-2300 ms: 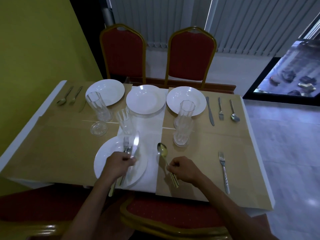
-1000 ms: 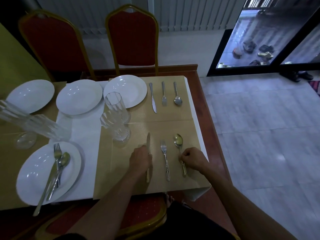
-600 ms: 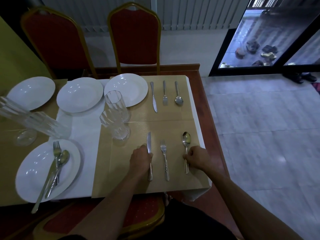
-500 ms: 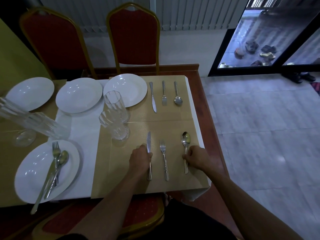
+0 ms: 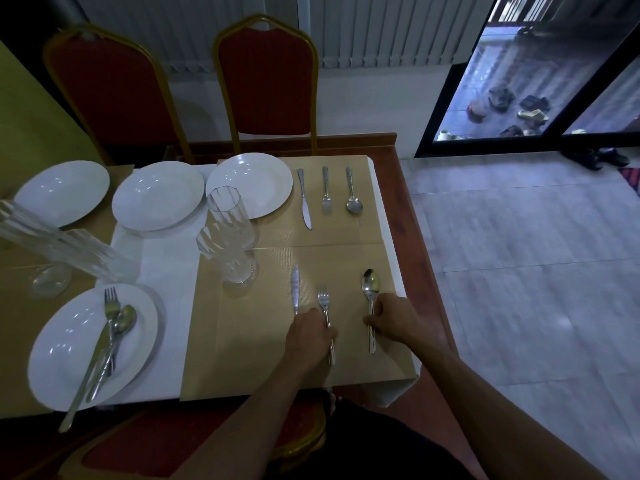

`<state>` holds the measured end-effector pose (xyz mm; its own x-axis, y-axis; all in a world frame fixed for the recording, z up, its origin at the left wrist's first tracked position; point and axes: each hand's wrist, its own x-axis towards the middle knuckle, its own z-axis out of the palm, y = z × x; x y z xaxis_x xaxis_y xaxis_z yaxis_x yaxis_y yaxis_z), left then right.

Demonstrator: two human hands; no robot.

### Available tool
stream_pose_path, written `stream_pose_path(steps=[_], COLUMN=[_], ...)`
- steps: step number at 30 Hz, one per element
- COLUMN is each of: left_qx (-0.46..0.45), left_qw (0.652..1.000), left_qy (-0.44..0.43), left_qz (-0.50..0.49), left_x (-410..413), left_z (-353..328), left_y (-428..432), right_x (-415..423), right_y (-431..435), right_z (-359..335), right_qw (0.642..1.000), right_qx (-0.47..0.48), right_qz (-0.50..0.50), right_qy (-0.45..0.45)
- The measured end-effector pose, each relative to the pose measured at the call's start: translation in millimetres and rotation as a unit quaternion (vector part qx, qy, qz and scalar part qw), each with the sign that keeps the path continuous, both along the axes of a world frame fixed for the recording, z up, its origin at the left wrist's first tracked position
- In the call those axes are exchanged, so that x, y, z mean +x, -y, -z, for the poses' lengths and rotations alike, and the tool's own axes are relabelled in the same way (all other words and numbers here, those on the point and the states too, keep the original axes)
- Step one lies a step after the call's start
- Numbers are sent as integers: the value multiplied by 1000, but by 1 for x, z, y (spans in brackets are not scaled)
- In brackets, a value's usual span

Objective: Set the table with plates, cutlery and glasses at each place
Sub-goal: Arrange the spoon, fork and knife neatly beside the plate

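lower centre, on tan mat (image 5: 249,327): left hand (image 5: 310,336) fingers curled on fork (image 5: 323,301) handle, also hiding knife (image 5: 295,284) handle. right hand (image 5: 398,322) pinches spoon (image 5: 370,282) handle. all three shiny steel, side by side, not touching, long axes near-to-far, tips toward top of frame. glasses (image 5: 230,261) up-left of knife. far set (image 5: 325,195) above, tips pointing down-frame.

Dim, bluish daylight is coming in through the glass door (image 5: 512,74) at upper right, glinting off the white plates (image 5: 157,195) and pale floor tiles (image 5: 568,323). Wide-angle distortion is stretching and smearing the glasses (image 5: 69,247) at the left edge; the near chair (image 5: 156,441) is sinking into shadow.
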<state>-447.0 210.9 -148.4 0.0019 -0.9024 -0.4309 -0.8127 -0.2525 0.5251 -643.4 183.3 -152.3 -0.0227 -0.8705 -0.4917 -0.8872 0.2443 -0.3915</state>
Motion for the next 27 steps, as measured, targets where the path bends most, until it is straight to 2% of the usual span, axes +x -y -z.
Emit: stream_pose_path(steps=[16,27], left_qx=[-27,-33], left_qw=[1000,999], left_qy=[10,-14], left_qz=[1,-4], left_x=[-18,-29], left_z=[5,7], left_y=[17,13], right_x=[2,7], right_y=[-3,3], right_z=[-2,-2], right_qw=[998,999], right_qx=[-8,23], right_qz=[31,30], right_qy=[46,11])
